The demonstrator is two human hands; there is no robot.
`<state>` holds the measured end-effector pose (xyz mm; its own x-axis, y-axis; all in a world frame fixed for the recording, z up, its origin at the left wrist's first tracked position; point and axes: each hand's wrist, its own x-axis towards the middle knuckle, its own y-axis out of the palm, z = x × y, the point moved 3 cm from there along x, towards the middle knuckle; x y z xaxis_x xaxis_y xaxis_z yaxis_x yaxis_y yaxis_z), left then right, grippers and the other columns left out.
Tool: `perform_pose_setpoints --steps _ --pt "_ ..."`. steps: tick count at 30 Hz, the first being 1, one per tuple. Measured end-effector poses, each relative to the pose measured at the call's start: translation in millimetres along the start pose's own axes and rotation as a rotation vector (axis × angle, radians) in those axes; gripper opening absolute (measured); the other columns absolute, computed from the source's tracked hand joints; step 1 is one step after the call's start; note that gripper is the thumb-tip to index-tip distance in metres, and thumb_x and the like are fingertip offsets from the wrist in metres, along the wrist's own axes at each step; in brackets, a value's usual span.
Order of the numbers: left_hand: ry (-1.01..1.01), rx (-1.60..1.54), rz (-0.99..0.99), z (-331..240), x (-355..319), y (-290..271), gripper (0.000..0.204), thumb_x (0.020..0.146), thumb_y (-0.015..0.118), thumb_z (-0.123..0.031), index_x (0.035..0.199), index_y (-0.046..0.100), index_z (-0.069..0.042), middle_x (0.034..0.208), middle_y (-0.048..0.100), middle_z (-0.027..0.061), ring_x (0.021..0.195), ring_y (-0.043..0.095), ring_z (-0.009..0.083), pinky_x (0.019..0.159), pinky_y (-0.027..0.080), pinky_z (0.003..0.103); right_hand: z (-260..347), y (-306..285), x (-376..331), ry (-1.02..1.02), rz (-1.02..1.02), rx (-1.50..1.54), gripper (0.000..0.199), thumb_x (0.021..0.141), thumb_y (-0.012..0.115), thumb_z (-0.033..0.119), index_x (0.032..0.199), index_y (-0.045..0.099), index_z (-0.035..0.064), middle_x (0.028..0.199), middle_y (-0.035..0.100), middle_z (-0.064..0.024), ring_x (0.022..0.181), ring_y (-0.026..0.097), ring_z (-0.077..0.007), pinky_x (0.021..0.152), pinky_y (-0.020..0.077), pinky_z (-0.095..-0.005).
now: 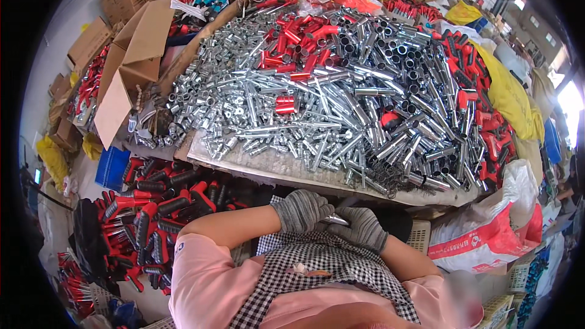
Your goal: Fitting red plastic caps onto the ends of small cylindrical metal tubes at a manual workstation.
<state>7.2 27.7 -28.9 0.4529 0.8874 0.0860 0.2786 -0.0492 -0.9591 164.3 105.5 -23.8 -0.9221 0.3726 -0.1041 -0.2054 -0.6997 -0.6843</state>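
Observation:
Both my hands wear grey striped knit gloves and meet in front of my checked apron, just below the table's front edge. My left hand [303,211] is closed, its fingertips at one end of a short shiny metal tube [336,220]. Around the other end, my right hand [364,229] is closed too, with the thumb side against the metal. Most of the tube is covered by the gloves. Beyond my hands, a heap of chrome tubes [420,94] and small metal fittings [213,85] covers the worktable [268,173].
Red sleeves [289,39] lie on the heap. Red-and-black handled tools [152,219] are piled to my left, with others [490,128] along the table's right side. An open carton [137,42] stands at far left. A white-and-red sack [487,231] sits to my right.

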Motion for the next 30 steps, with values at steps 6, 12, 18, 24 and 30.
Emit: perform_pose_setpoints --steps 6,12,18,24,30 --pt "-0.02 -0.028 0.061 -1 -1 3 0.059 0.074 0.064 -0.05 0.111 0.059 -0.003 0.092 0.061 0.013 0.083 0.06 0.0291 0.074 0.049 0.04 1 3 -3 0.014 0.003 -0.017 0.054 0.077 0.065 0.048 0.108 0.063 0.0052 0.088 0.066 -0.0191 0.083 0.064 -0.0347 0.073 0.0516 -0.0391" --pt "0.068 -0.185 -0.286 23 -6 -44 0.076 0.063 0.079 -0.043 0.12 0.052 -0.002 0.111 0.058 0.0179 0.102 0.057 0.0324 0.092 0.044 0.043 8 -38 -11 0.045 -0.085 0.075 0.042 0.08 0.066 0.036 0.106 0.063 0.0035 0.083 0.067 -0.016 0.075 0.066 -0.027 0.069 0.0514 -0.0345" --pt "-0.234 0.233 -0.401 138 31 -125 0.049 0.077 0.07 -0.03 0.118 0.056 -0.007 0.112 0.06 0.0152 0.1 0.058 0.0313 0.087 0.047 0.04 -17 -150 17 0.106 -0.255 -0.02 0.044 0.079 0.069 0.03 0.116 0.062 0.0054 0.091 0.066 -0.006 0.08 0.058 -0.0116 0.072 0.0471 -0.0282" --pt "-0.338 -0.015 -0.54 338 150 -234 0.029 0.087 0.061 -0.023 0.109 0.06 -0.004 0.097 0.064 0.0135 0.088 0.061 0.0245 0.08 0.049 0.035 -19 -281 131 -0.069 -0.461 0.051 0.045 0.083 0.059 0.04 0.099 0.065 -0.001 0.066 0.06 -0.0061 0.057 0.052 -0.0109 0.053 0.043 -0.029" --pt "-0.642 0.081 -0.256 450 255 -285 0.033 0.092 0.048 -0.032 0.108 0.059 -0.005 0.098 0.064 0.0176 0.09 0.061 0.0322 0.08 0.047 0.039 -68 -356 210 0.012 -0.467 0.134 0.062 0.083 0.059 0.053 0.111 0.06 -0.0019 0.081 0.06 -0.0038 0.072 0.054 -0.0119 0.065 0.0432 -0.0276"
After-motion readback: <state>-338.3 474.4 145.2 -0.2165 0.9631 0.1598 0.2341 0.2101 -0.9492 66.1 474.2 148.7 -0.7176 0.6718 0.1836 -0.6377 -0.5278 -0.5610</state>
